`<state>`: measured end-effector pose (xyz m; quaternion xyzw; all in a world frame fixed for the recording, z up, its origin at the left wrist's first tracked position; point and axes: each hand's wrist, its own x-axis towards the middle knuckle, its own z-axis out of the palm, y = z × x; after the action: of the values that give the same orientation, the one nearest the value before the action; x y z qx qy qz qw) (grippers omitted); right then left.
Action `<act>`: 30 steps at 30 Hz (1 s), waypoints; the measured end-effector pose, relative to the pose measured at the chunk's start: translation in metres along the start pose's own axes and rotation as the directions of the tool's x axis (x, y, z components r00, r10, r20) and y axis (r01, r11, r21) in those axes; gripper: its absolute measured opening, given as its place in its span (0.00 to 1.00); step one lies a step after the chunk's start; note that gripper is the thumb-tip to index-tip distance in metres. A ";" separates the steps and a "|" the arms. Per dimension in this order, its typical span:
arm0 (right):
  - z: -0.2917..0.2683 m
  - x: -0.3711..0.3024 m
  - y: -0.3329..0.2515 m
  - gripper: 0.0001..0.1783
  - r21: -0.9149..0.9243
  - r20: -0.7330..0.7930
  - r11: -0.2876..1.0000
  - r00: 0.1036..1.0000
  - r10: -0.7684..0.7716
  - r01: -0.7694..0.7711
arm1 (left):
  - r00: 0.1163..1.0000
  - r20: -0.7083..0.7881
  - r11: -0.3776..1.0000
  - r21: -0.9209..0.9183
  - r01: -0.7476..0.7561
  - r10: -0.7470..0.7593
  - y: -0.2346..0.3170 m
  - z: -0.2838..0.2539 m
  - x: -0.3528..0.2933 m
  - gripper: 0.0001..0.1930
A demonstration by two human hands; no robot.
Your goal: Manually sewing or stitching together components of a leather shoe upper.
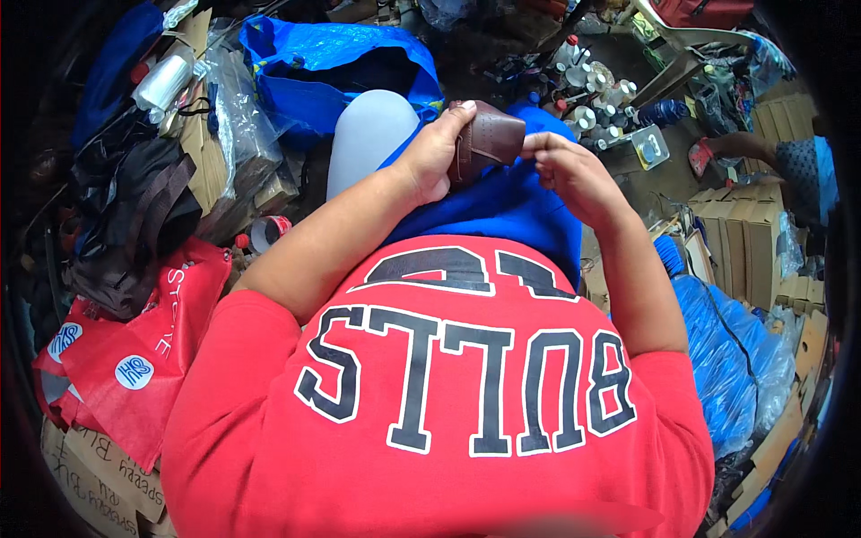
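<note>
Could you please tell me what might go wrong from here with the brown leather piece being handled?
The brown leather piece is gripped by the left hand above the lap, so a loosened grip might drop it onto the blue cloth.
The right hand has its fingertips close together at the piece's edge; anything small pinched there, which I cannot make out, might slip away.
Bottles crowd beyond that hand, so a wide swing could perhaps topple some.

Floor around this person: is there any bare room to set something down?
A small patch of floor looks bare right of the right hand, between the bottles and cardboard stack. The left is crowded: blue bag, clear plastic, red bag.
</note>
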<state>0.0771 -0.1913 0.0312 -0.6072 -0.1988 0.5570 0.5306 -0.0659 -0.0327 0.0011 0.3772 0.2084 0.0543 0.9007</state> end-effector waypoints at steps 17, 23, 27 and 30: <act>-0.010 0.044 0.001 0.10 -0.338 0.240 0.863 0.921 -0.306 0.375 | 0.994 0.013 0.990 -0.088 0.107 -0.106 0.006 -0.003 0.001 0.20; -0.010 0.045 0.003 0.15 -0.168 0.185 0.975 0.976 -0.113 0.145 | 0.993 0.020 0.988 -0.097 0.119 -0.118 0.003 -0.004 0.005 0.20; -0.009 0.042 -0.001 0.12 -0.230 0.205 0.962 0.973 -0.103 0.150 | 0.994 0.002 0.991 -0.073 0.111 -0.111 0.002 -0.003 0.007 0.20; -0.016 0.044 0.004 0.12 -0.243 0.206 0.959 0.974 -0.097 0.147 | 0.992 -0.003 0.991 -0.055 0.122 -0.123 0.002 -0.001 0.008 0.21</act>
<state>0.1034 -0.1630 0.0038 -0.6007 -0.3565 0.5487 0.4594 -0.0588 -0.0280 -0.0009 0.3389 0.2324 0.0058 0.9116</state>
